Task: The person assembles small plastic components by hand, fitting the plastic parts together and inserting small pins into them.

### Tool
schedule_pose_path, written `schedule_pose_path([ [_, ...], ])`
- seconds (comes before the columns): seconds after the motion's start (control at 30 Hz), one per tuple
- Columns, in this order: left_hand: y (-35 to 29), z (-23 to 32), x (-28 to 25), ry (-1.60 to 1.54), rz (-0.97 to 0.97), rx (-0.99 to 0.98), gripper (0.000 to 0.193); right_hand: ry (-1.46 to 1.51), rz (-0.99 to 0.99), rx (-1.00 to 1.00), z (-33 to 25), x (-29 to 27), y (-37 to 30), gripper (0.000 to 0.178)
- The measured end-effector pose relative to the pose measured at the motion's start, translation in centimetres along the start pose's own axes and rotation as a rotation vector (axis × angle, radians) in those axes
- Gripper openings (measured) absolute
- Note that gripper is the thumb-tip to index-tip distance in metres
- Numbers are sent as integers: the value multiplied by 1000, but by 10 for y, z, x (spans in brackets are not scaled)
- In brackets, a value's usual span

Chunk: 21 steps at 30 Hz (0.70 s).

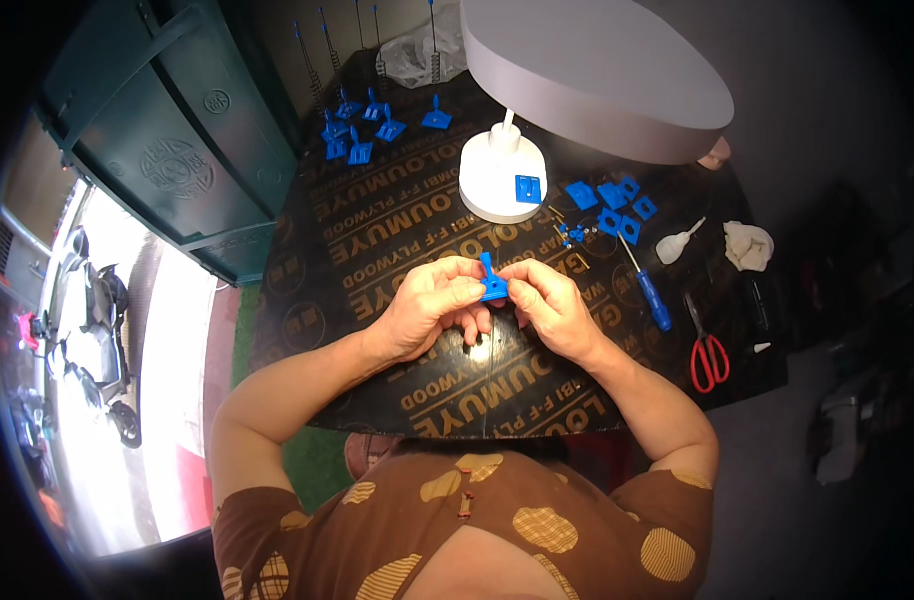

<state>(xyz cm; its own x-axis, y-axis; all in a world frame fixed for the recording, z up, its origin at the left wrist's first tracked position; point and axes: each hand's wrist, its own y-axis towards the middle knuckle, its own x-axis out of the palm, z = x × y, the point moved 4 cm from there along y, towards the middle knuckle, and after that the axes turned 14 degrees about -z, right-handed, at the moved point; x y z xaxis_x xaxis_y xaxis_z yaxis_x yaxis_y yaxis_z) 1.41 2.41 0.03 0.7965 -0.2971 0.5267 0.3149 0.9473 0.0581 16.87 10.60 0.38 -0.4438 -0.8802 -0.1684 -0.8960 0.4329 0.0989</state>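
Observation:
Between my two hands, above the dark printed plywood table point(377, 270), is a small blue plastic part point(493, 288) with a flat base and a short upright stem. My left hand point(439, 305) pinches its left side between thumb and fingers. From the right, my right hand point(549, 305) pinches the same part, with the fingertips close to the stem. Whether a smaller piece sits under my fingers is hidden. Just beyond, a blue square plate point(528, 189) rests on the white round-ended base point(499, 205) of a lamp.
The big lamp head point(597, 80) overhangs the table's far side. To the right lie loose blue square plates point(611, 195), small blue pieces point(575, 235), a blue-handled screwdriver point(653, 300), a white squeeze bottle point(675, 246) and red-handled scissors point(709, 362). Blue bases with springy rods point(361, 148) stand far left.

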Motion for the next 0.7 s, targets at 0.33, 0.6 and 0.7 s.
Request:
schedule_pose_path([
  [0.33, 0, 0, -1, 122, 13, 5, 30, 110, -38, -37, 3, 3, -1, 25],
  [0.6, -2, 2, 5, 293, 78, -10, 29, 23, -22, -84, 4, 3, 0, 34],
  [0.7, -2, 0, 5, 346, 107, -13, 31, -206, 11, -52, -3, 2, -1, 35],
])
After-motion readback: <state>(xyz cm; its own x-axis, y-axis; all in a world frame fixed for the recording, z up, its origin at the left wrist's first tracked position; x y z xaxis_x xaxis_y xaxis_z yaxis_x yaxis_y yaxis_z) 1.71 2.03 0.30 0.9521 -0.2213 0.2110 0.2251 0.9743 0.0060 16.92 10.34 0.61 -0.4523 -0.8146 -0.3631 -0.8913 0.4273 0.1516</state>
